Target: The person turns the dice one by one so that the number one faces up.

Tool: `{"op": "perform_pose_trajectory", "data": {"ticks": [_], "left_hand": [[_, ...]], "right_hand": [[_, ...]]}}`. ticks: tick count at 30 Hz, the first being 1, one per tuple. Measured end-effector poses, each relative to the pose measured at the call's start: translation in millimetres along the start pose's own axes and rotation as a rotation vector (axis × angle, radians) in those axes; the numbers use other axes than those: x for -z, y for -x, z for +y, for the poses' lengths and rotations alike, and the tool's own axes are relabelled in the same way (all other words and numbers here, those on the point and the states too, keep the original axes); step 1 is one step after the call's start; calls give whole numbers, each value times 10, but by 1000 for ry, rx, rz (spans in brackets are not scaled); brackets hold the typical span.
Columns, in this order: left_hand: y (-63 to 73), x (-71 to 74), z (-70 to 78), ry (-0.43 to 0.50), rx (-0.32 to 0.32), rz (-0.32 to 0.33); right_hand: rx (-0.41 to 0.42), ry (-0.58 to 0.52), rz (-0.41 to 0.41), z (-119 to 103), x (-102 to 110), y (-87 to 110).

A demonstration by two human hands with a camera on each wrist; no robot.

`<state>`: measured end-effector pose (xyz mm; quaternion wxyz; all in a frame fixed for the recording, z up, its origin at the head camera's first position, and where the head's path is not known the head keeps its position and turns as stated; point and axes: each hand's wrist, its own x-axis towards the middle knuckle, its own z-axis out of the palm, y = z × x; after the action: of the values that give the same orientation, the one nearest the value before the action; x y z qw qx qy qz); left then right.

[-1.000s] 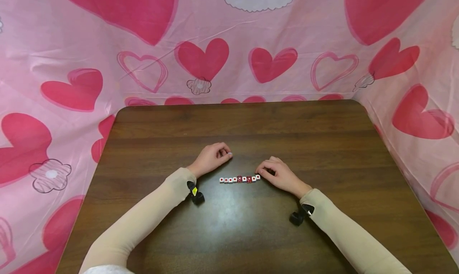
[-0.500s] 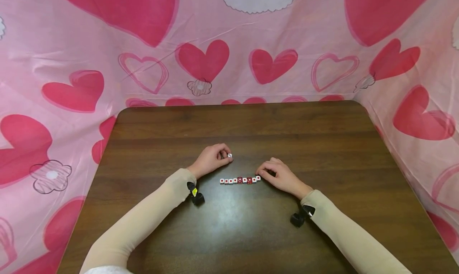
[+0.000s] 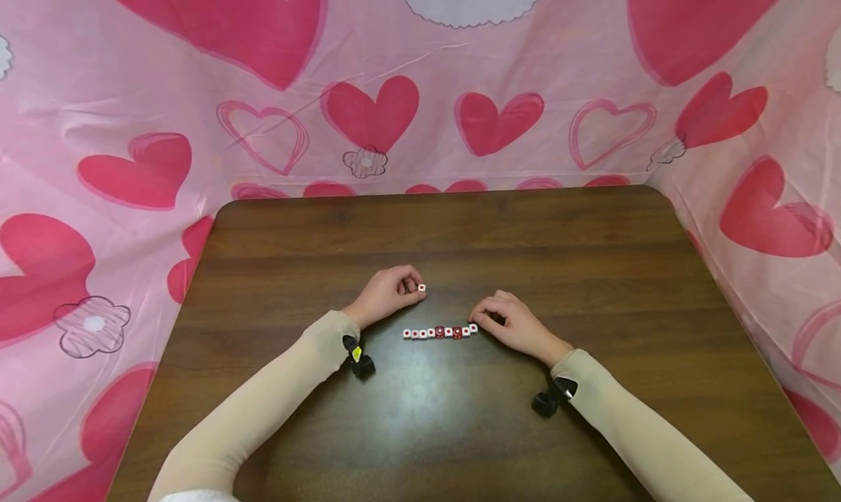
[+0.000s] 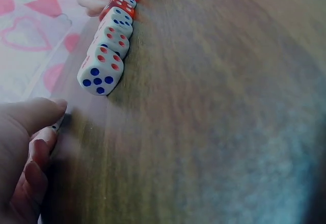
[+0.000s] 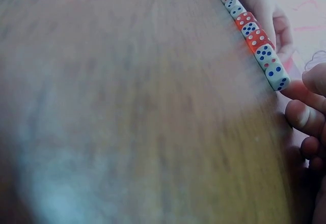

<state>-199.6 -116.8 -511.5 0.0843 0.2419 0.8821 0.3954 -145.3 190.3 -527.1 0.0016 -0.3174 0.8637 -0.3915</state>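
Note:
Between thumb and fingertips, my left hand (image 3: 388, 292) pinches a white die (image 3: 422, 288) whose upper face has one red dot. In the left wrist view the thumb and fingers (image 4: 35, 114) hide most of that die. On the table just nearer to me runs a straight row of small dice (image 3: 423, 333), mostly white with two red dice (image 3: 440, 332) among them. Single dots show on the tops of the white ones. My right hand (image 3: 515, 323) rests by the row's right end, fingers loosely bent, a fingertip right at the end die (image 5: 277, 75).
The brown wooden table (image 3: 394, 429) has rounded far corners. Pink cloth (image 3: 434, 57) printed with hearts hangs behind it and on both sides. Black wrist cameras (image 3: 545, 403) sit under both sleeved wrists, close over the tabletop.
The die in my left hand has turned: first mostly hidden, then a face with several dark dots up, now the single red dot. The row and my right hand stay put.

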Motion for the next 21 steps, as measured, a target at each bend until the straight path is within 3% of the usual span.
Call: {"op": "perform_pose_trajectory", "data": {"ticks": [11, 21], "left_hand": [[43, 83, 28, 41, 3, -19], [161, 112, 116, -39, -25, -42]], "right_hand": [[19, -5, 5, -7, 11, -17], [34, -30, 11, 28, 3, 0]]}}
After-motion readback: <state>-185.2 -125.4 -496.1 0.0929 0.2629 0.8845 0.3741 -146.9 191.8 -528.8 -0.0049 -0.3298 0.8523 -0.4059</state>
